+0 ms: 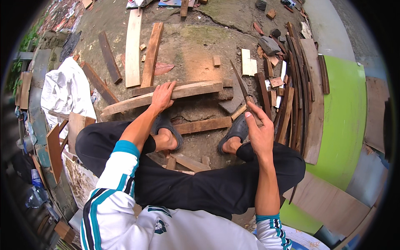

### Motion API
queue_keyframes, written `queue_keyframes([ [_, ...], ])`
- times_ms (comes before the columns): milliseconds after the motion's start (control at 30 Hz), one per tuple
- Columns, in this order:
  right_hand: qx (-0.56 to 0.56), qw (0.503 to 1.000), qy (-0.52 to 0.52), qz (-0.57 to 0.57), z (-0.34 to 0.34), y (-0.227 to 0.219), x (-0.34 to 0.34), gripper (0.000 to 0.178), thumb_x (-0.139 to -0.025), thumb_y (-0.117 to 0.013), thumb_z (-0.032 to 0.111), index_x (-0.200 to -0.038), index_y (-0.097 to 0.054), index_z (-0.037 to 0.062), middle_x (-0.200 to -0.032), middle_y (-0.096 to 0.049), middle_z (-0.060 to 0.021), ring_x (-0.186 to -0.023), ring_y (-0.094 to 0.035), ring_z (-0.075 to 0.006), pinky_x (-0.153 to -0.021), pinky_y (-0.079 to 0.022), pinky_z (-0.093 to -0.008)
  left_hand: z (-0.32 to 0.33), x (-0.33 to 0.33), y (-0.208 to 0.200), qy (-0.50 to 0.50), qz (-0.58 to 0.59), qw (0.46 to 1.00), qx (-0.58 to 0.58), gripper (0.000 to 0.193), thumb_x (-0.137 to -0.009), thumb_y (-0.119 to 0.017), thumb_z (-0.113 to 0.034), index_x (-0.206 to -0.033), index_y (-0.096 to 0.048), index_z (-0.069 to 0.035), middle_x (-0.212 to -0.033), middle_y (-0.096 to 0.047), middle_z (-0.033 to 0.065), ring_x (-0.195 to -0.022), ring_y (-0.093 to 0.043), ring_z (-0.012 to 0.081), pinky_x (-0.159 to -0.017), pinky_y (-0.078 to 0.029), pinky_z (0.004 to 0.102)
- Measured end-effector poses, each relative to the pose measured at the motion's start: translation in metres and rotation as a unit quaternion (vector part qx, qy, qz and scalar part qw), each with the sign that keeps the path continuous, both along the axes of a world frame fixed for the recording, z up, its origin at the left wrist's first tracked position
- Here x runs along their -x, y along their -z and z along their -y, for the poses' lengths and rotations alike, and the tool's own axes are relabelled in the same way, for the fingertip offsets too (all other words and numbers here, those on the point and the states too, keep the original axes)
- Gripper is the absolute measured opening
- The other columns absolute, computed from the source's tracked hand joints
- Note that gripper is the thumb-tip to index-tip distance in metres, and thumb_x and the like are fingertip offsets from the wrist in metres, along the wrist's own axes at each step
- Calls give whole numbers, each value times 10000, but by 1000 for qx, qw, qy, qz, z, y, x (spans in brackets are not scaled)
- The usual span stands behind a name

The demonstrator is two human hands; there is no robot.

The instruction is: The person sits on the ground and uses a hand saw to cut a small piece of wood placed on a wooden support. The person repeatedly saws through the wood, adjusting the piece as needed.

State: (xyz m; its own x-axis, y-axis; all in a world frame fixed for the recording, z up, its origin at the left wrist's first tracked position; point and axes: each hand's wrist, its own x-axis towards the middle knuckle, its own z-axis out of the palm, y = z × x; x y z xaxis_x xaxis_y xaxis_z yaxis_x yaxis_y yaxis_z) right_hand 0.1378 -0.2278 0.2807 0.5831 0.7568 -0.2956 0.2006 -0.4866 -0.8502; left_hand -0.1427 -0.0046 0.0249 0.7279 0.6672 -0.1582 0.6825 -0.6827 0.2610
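Note:
My left hand lies over a long squared wooden beam, its fingers bent across the top and gripping it. The beam slopes down to the left and rests across other wood pieces in front of my feet. In my right hand is a long pointed blade, dark and narrow, held by its handle with the tip pointing away and up to the left. The blade is apart from the beam, just right of its end. Its exact kind cannot be told from this angle.
A short timber lies between my clogs. Pale and brown boards lie ahead on the concrete. Many dark strips are stacked at right beside a green panel. A white cloth sits at left; stones lie far right.

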Motion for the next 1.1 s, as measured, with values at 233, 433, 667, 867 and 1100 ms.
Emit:
queue_keyframes([
  [233,-8,999,2,40,-2,7,2,268,-982,-673,179,-1215,-748,69,-1113,-764,-191,-1070,-721,-239,-950,-520,-335,-11,29,-12,-8,-128,989,71,626,-769,-745,-117,-1335,-480,-106,-1293,-634,163,-1113,-664,398,-884,-552,522],
  [433,46,984,-34,169,-19,-4,5,315,-950,-734,256,-1200,-754,66,-809,-703,-87,-695,-629,-146,-692,-506,-323,10,31,-51,59,-103,991,54,528,-766,-740,-127,-1229,-489,-89,-1112,-708,172,-985,-702,413,-780,-561,519],
  [667,54,870,-322,369,-33,30,41,736,-721,-881,508,-1274,-665,73,-1051,-693,-156,-1047,-677,-348,-834,-560,-473,54,30,-92,139,-53,988,44,395,-796,-692,-140,-1124,-481,-72,-980,-712,174,-831,-712,428,-651,-546,537],
  [867,71,773,-484,404,-38,45,77,800,-589,-927,559,-1144,-690,33,-1095,-690,-185,-1075,-680,-355,-889,-550,-494,74,24,-147,167,-86,982,22,370,-815,-680,-143,-1124,-491,-69,-956,-716,159,-853,-716,416,-669,-544,534],
  [1100,-12,797,-430,424,-74,25,84,454,-669,-842,375,-991,-770,63,-1025,-698,-177,-981,-692,-341,-862,-495,-455,28,32,-192,109,-93,989,-44,524,-743,-795,-161,-1188,-526,-94,-1056,-710,126,-976,-715,358,-776,-569,477],
])
